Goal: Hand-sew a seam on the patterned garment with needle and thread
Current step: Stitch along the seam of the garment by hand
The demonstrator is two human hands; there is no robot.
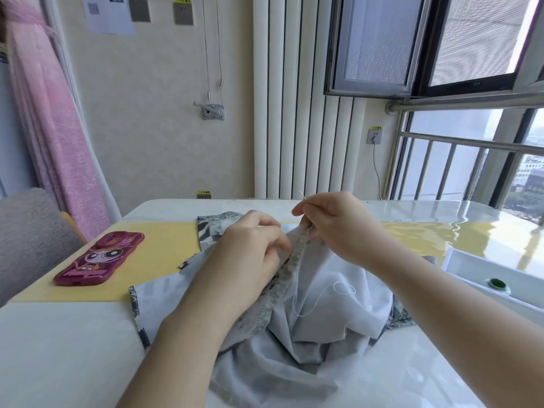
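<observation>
Overhead, curled fingers [300, 212] pinch a thin needle [303, 197] above crumpled garment [323, 304].

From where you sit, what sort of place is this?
Probably a home, likely an enclosed high-rise balcony room: a railed window overlooking distant buildings, a pink curtain, and a table holding a garment and a cartoon phone case.

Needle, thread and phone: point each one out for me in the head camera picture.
needle [303, 196], head view, on the bare steel end sticking up.
thread [335, 284], head view, on the left side of the slack white loop.
phone [99, 258], head view, on the cartoon face of its pink case.
</observation>
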